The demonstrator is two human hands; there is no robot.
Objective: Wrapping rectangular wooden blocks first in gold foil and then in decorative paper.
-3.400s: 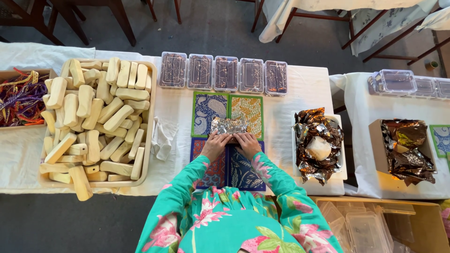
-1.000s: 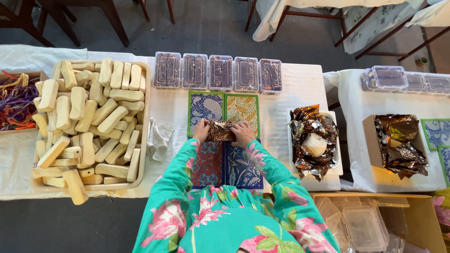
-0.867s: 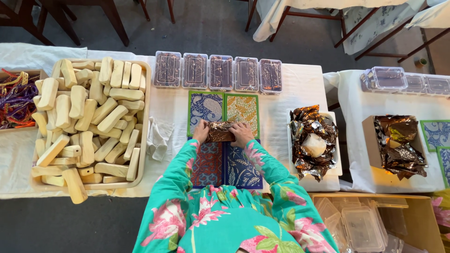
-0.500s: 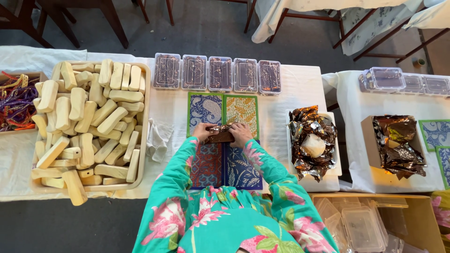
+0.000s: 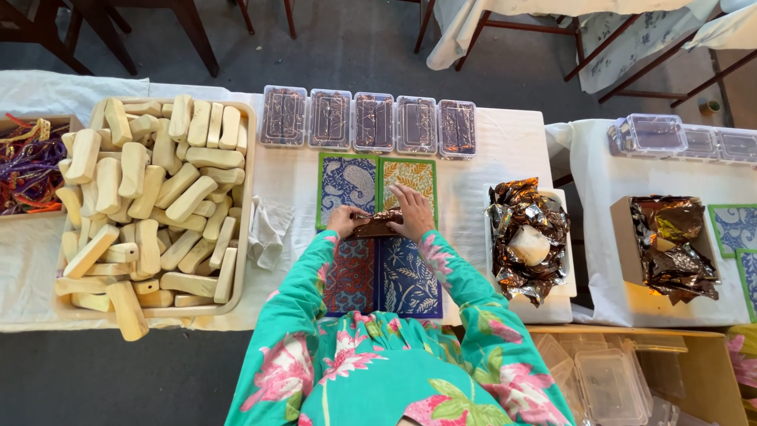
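blocks tray (image 5: 244, 197) left, foil tray (image 5: 569, 288) right

Soft, even daylight lit the scene; shadows under the white table (image 5: 505, 150) stayed faint; glare glinted off crumpled foil (image 5: 520, 237) near the right edge; focus was sharp, with slight wide-angle bending at the corners.

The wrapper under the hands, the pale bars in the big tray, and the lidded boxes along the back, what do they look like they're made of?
Wrapper: seemingly metallic foil, bronze-brown, creased and glinting. Pale bars: cream, matte, rounded blocks, possibly soap or wood; the view leaves it open. Lidded boxes: clear glossy plastic, since the dark contents show through. Left hand and right hand press on the wrapper.
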